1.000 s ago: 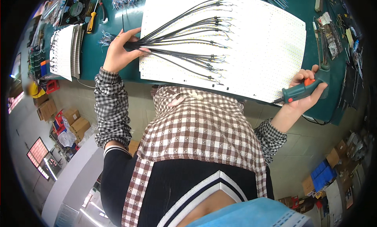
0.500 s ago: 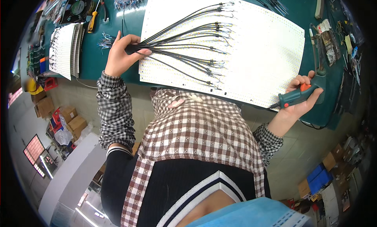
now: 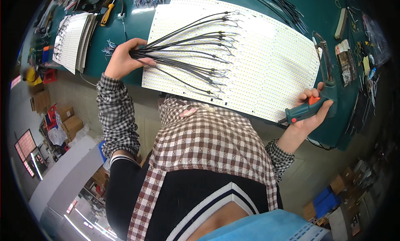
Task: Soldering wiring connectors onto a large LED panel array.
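Observation:
My left hand (image 3: 121, 62) is closed around a bundle of black cables (image 3: 177, 44) near the left edge of a white LED board (image 3: 258, 76). From my grip the cables fan out to the right over the board, their thin stripped wires spread across its middle. Behind my hand a tuft of blue and white wire ends (image 3: 109, 48) sticks out. At the board's right edge my right hand (image 3: 311, 122) grips a green soldering gun (image 3: 303, 111) with an orange trigger. Its metal front end points away from me. Another white board (image 3: 183, 0) shows beneath the top one.
Left on the green table (image 3: 135, 26) lie a stack of wired boards (image 3: 68, 45), a yellow-handled screwdriver (image 3: 107, 15) and a fan (image 3: 89, 0). More black cables (image 3: 287, 11) lie at the back. Past the soldering gun are a worn block (image 3: 345, 61) and loose wire scraps.
The top board and cables have shifted left with my left hand, exposing the board beneath. My right hand and the soldering gun sit slightly lower and further left in view. The view has also shifted.

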Demonstrator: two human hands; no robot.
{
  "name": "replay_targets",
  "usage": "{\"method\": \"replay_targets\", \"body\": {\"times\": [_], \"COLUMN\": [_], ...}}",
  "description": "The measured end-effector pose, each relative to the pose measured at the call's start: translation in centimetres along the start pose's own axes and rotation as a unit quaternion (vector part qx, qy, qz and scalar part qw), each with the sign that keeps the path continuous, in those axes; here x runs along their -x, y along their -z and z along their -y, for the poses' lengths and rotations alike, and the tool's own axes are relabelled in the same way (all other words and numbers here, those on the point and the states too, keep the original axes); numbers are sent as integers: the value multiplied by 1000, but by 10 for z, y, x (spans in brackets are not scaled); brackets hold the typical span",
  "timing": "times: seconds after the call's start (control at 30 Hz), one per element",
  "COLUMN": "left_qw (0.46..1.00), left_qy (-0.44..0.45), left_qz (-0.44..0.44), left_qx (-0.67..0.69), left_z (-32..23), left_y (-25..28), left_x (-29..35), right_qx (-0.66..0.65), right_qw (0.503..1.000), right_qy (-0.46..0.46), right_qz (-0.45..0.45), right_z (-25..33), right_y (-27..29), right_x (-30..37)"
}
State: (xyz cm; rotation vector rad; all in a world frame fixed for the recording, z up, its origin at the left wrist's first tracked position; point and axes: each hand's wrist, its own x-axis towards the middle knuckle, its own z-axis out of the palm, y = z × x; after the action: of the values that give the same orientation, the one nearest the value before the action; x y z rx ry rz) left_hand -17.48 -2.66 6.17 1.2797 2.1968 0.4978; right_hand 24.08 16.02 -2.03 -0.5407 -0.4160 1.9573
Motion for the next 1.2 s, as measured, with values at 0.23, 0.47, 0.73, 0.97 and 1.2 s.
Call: {"method": "replay_targets", "body": {"times": [0.23,0.47,0.73,0.97,1.2], "left_qw": [999,866,680,678,573], "left_qy": [10,158,109,48,-31], "left_qz": [28,-472,-303,-349,-460], "left_qx": [-45,-54,659,645,677], "left_z": [29,19,-22,-18,-33], "left_y": [13,-68,-166,-170,-151], "left_x": [16,98,104,88,112], "right_qx": [12,44,-4,-35,39], "right_qw": [999,999,996,991,995], "right_qy": [-30,-23,-65,-85,-32], "right_qz": [40,16,55,100,86], "right_z": [6,9,19,18,7], "right_y": [12,24,26,28,34], "right_x": [-5,-5,-13,-20,-20]}}
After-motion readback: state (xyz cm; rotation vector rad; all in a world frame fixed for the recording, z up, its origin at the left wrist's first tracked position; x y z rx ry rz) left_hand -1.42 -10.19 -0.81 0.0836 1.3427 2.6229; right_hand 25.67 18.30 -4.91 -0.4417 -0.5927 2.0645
